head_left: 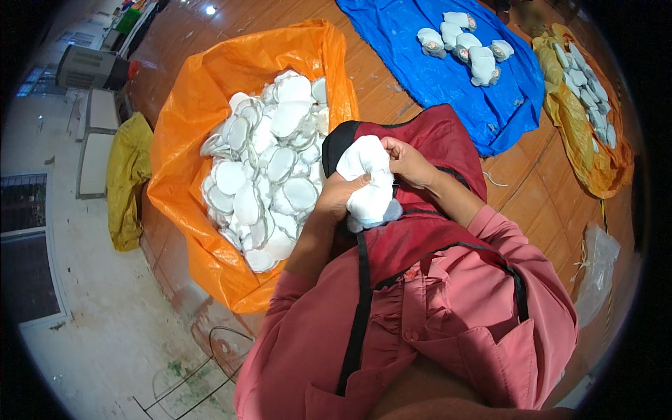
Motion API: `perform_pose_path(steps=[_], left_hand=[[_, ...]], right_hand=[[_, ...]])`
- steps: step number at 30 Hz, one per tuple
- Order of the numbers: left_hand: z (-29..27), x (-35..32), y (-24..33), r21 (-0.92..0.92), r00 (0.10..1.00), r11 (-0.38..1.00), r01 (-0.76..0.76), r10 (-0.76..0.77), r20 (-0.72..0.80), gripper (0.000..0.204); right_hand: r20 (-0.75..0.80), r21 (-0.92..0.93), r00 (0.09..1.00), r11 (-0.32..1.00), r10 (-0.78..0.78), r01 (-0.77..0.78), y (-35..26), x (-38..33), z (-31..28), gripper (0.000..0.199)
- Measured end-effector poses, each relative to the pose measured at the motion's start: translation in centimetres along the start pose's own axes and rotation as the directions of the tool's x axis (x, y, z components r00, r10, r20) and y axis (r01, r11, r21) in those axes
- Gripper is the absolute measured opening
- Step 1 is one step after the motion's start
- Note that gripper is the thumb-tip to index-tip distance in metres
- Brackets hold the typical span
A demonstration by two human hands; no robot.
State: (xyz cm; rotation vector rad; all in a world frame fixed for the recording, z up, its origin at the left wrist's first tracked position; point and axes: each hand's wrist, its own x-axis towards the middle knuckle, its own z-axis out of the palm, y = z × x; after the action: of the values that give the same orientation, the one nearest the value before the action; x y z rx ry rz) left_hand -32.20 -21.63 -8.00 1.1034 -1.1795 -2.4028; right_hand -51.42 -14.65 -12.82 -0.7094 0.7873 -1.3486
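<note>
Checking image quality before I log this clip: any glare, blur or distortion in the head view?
Head view: strong fisheye bending with a black vignette at the rim; a small glare spot on the wooden floor at the top; the white pieces in the orange bag look bright, nearly washed out; both hands, left hand and right hand, and the white piece they hold are reasonably sharp.

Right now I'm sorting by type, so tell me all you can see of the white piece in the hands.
The white piece looks like soft, padded fabric, bunched and creased, with a small grey part at its lower end. It is held above the lap over a dark red cloth. The left hand has its grip on the left side, and the right hand pinches its upper right edge.
</note>
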Motion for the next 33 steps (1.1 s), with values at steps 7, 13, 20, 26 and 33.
perform_pose_path(steps=[7, 13, 20, 26, 33], left_hand=[[2.9, -1.6, 0.0, 0.017, 0.965, 0.966, -0.259, 0.259, -0.030, 0.047], [4.1, -1.6, 0.0, -0.266, 0.962, 0.929, -0.256, 0.216, -0.169, 0.051], [3.1, -1.7, -0.3, 0.631, 0.870, 0.718, -0.294, 0.474, -0.134, 0.051], [4.5, -3.0, 0.7, 0.337, 0.834, 0.825, -0.453, 0.526, -0.168, 0.055], [4.1, -2.1, 0.4, 0.219, 0.973, 0.960, -0.176, 0.203, -0.107, 0.047]], right_hand=[[-0.199, -0.135, 0.971, 0.985, -0.136, 0.111, 0.5, 0.5, 0.6, 0.022], [-0.262, -0.224, 0.906, 0.934, -0.333, 0.278, 2.0, 0.6, -1.2, 0.024], [-0.111, -0.054, 0.990, 0.995, -0.085, 0.080, -1.3, -0.9, 1.5, 0.044], [-0.003, -0.101, 0.997, 0.992, -0.074, 0.073, -2.8, -1.2, 0.3, 0.048], [-0.042, -0.219, 0.956, 0.936, -0.291, 0.275, -0.7, -0.5, 1.3, 0.026]])
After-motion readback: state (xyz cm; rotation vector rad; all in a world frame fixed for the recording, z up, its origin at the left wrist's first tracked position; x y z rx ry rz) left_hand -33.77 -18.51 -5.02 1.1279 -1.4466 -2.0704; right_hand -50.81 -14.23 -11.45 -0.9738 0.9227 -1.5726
